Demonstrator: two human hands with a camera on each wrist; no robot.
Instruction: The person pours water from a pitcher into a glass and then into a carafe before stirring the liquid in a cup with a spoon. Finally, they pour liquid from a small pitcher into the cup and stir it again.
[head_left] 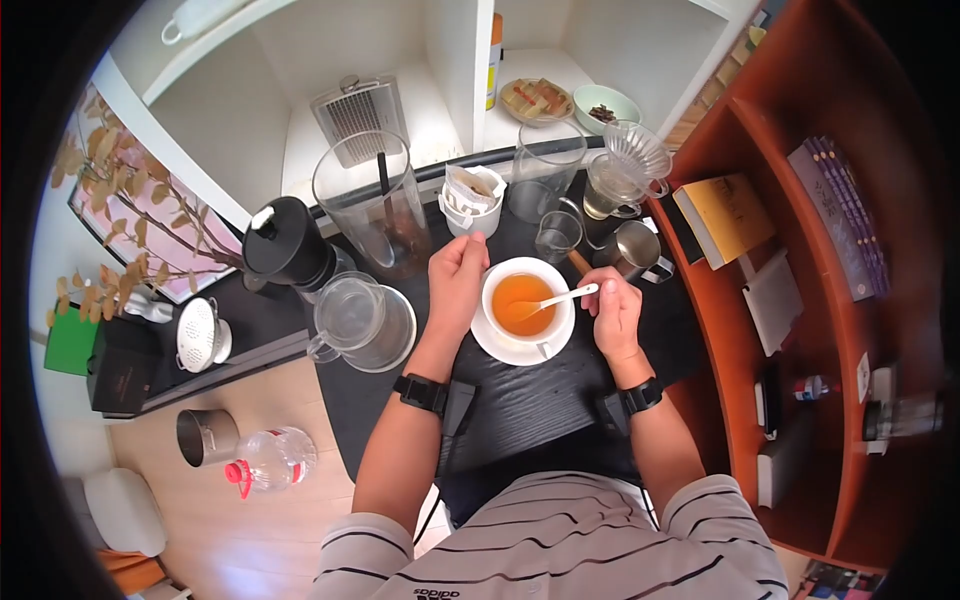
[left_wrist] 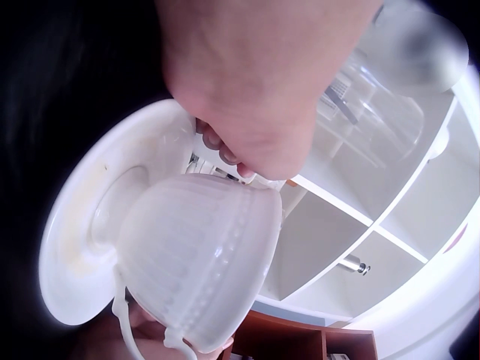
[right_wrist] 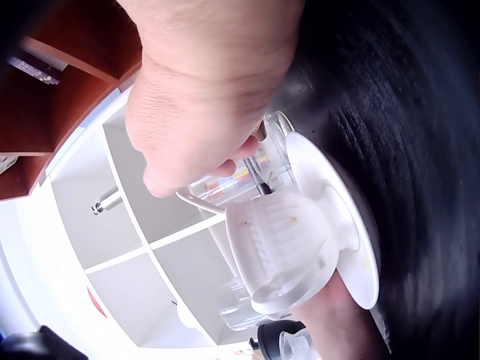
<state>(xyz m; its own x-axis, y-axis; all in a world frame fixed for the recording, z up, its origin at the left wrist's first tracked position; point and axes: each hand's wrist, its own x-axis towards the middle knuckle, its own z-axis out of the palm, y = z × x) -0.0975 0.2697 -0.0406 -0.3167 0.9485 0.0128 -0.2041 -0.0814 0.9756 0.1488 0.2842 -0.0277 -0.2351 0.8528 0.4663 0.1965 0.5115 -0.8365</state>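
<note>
My right hand [head_left: 613, 312] pinches the handle end of a small white spoon [head_left: 562, 297], and the spoon's bowl dips into amber tea [head_left: 508, 291]. That tea fills a white ribbed cup [left_wrist: 202, 247] on a white saucer [left_wrist: 67, 262], with the cup's handle turned toward my body. Left of the cup, my left hand [head_left: 458, 282] lies close beside the saucer with loosely curled fingers and holds nothing. Beyond it stands a white cup [head_left: 470, 215] with a paper drip bag hung in its opening.
Left are a lidded glass pitcher [head_left: 350, 312], a tall glass vessel [head_left: 345, 185] and a black grinder [head_left: 285, 240]. Behind the right hand are a small wooden-handled glass pot [head_left: 557, 238], a steel pitcher [head_left: 632, 248] and a ribbed glass dripper [head_left: 637, 158]. A brown bookshelf [head_left: 720, 330] borders the right.
</note>
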